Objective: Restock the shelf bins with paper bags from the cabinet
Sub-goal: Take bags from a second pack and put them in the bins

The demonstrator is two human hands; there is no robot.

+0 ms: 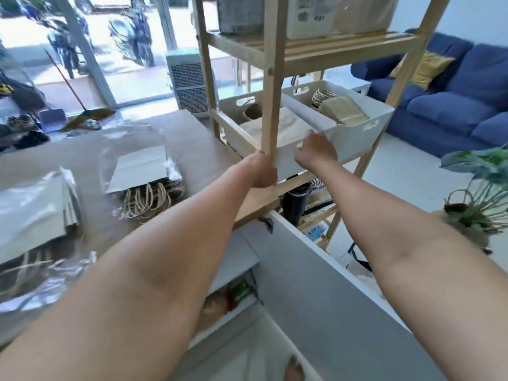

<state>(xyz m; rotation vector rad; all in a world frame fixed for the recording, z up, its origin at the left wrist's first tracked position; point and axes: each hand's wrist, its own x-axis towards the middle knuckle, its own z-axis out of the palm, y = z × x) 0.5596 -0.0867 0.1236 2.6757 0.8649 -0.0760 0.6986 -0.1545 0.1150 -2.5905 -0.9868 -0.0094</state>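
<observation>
Two white bins sit side by side on the middle level of a wooden shelf (pixel 270 86). The left bin (pixel 286 160) holds flat pale paper bags (pixel 288 123). My left hand (pixel 262 170) grips its front left corner, beside the shelf post. My right hand (pixel 316 151) grips its front rim near the right corner. The right bin (pixel 354 130) holds brown paper bags (pixel 342 108) with twine handles. Two plastic-wrapped stacks of paper bags lie on the counter, one near the shelf (pixel 143 171) and one at far left (pixel 33 215).
An open white cabinet door (pixel 330 284) juts out below my arms, with goods on the cabinet's inner shelves (pixel 233 295). More bins stand on the top shelf level (pixel 310 15). A blue sofa (pixel 453 100) and a potted plant (pixel 478 193) are on the right.
</observation>
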